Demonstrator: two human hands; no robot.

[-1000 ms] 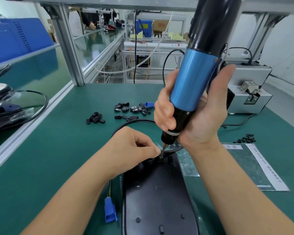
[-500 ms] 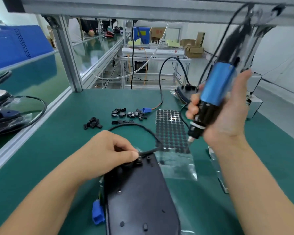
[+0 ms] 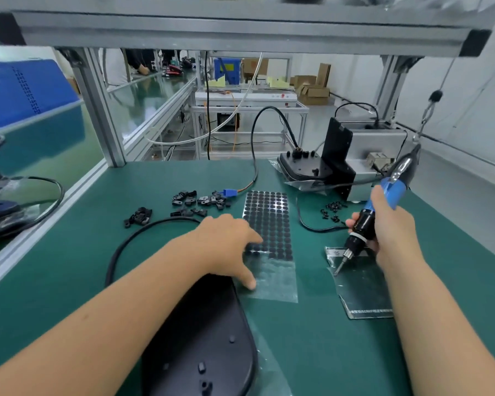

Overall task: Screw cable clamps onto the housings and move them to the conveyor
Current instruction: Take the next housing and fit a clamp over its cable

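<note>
your left hand [image 3: 229, 247] is released, fingers spread over the sheet of black dots [image 3: 269, 221] in the middle of the frame. your right hand [image 3: 389, 235] is grasping the blue screwdriver [image 3: 369, 221], its tip down on a clear bag [image 3: 360, 290]. the black housing [image 3: 200, 338] lies at the bottom centre, with the loose clamps [image 3: 200, 200] above it.

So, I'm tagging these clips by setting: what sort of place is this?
Most likely a factory assembly line: an electric screwdriver in the right hand, loose cable clamps on a green workbench, and a conveyor running alongside.
</note>
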